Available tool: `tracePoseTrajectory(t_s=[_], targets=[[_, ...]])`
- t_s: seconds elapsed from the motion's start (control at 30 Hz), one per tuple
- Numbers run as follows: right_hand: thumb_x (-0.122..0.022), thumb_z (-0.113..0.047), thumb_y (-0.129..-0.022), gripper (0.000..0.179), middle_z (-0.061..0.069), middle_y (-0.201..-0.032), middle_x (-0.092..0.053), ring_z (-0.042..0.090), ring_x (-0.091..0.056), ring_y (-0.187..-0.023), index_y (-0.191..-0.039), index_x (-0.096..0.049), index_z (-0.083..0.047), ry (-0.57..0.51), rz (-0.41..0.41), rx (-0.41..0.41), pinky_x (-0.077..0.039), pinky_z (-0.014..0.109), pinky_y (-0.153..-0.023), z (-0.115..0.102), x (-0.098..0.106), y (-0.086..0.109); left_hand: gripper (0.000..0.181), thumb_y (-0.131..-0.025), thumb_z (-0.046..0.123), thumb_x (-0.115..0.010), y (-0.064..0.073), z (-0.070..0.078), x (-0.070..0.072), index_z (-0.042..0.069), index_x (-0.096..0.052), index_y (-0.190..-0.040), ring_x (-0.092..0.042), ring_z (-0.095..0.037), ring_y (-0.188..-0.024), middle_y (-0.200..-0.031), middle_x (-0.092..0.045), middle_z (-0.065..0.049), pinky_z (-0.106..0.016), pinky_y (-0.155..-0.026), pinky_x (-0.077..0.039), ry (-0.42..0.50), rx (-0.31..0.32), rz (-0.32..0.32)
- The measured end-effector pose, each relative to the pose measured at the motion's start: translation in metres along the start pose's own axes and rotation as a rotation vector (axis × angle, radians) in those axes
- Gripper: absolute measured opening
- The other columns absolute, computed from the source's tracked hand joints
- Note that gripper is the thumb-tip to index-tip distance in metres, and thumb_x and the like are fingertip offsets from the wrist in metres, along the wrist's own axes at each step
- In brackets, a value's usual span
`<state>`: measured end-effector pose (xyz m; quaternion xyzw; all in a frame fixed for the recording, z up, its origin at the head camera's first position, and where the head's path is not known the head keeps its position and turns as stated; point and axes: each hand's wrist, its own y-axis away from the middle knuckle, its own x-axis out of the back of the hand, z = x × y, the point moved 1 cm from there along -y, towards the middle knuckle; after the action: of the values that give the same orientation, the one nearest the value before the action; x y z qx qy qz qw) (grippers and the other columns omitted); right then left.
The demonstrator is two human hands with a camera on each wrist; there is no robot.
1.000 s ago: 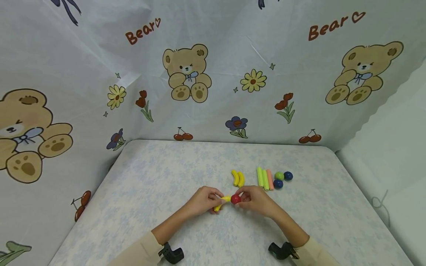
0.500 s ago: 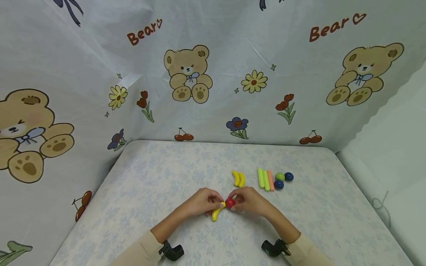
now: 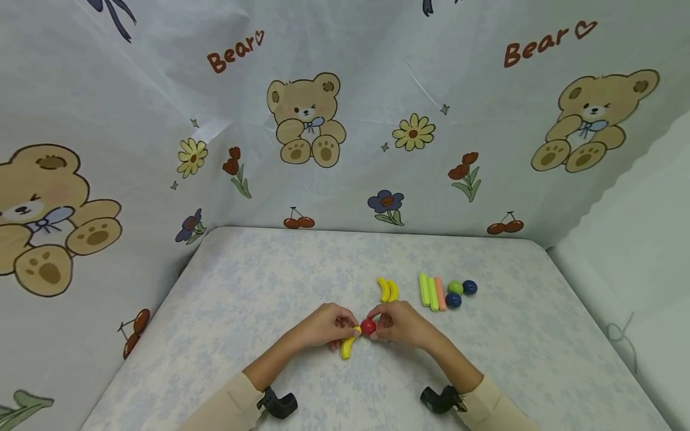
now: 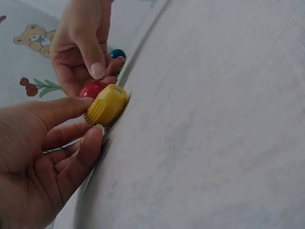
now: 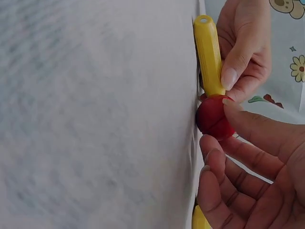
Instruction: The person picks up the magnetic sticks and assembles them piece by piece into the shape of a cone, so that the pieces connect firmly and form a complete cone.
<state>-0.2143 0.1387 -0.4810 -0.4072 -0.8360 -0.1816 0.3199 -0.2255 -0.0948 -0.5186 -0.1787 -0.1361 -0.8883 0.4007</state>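
- Red ball point(image 3: 368, 327): pinched in the right hand point(image 3: 401, 325), thumb and fingers just its width apart.
- Yellow rod point(image 3: 347, 348): end touching the ball, pinched in the left hand point(image 3: 325, 325).
- Sticks point(image 3: 433, 294): on the tabletop point(image 3: 269, 269), beyond and right of the ball.

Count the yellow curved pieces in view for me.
3. One yellow curved piece is pinched by the left hand; a second piece and a third piece lie side by side beyond the right hand. The hands could hide others.
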Motion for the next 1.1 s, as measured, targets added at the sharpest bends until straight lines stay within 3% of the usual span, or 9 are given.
tracePoseTrajectory(t_s=[0.17, 0.33, 0.53, 1.1], targets=[[-0.080, -0.022, -0.089, 0.025, -0.004, -0.076, -0.065, 0.012, -0.058, -0.068, -0.106, -0.074, -0.005, 0.042, 0.067, -0.030, -0.050, 0.025, -0.060, 0.003, 0.009, 0.000, 0.008, -0.096, 0.022, -0.074, -0.001, -0.005, 0.006, 0.015, -0.077, -0.100, -0.060, -0.015, -0.046, -0.072, -0.070, 0.000, -0.031, -0.045, -0.054, -0.011, -0.024, -0.017], [-0.078, -0.028, -0.091, 0.022, -0.004, -0.076, -0.064, 0.014, -0.057, -0.066, -0.100, -0.076, -0.008, 0.024, 0.185, -0.064, -0.050, 0.026, -0.056, 0.007, 0.021, 0.001, 0.009, -0.096, 0.024, -0.074, -0.003, -0.010, 0.013, 0.016, -0.077, -0.100, -0.058, -0.016, -0.045, -0.071, -0.069, 0.000, -0.030, -0.043, -0.052, -0.008, -0.038, -0.003], [-0.080, -0.019, -0.090, 0.018, -0.002, -0.075, -0.065, 0.012, -0.056, -0.061, -0.100, -0.076, -0.004, 0.042, 0.327, -0.092, -0.049, 0.025, -0.052, 0.014, 0.029, 0.005, 0.009, -0.096, 0.025, -0.073, -0.003, -0.018, 0.010, 0.018, -0.077, -0.101, -0.056, -0.013, -0.044, -0.070, -0.068, 0.000, -0.026, -0.042, -0.049, 0.026, -0.045, 0.010], [-0.079, -0.017, -0.091, 0.025, 0.000, -0.079, -0.068, 0.014, -0.059, -0.064, -0.110, -0.073, -0.003, 0.132, 0.448, -0.187, -0.049, 0.027, -0.057, 0.032, 0.037, 0.002, 0.014, -0.093, 0.031, -0.077, -0.005, -0.030, 0.008, 0.019, -0.077, -0.099, -0.054, -0.015, -0.043, -0.068, -0.067, -0.004, -0.027, -0.041, -0.047, 0.099, -0.048, 0.036]])
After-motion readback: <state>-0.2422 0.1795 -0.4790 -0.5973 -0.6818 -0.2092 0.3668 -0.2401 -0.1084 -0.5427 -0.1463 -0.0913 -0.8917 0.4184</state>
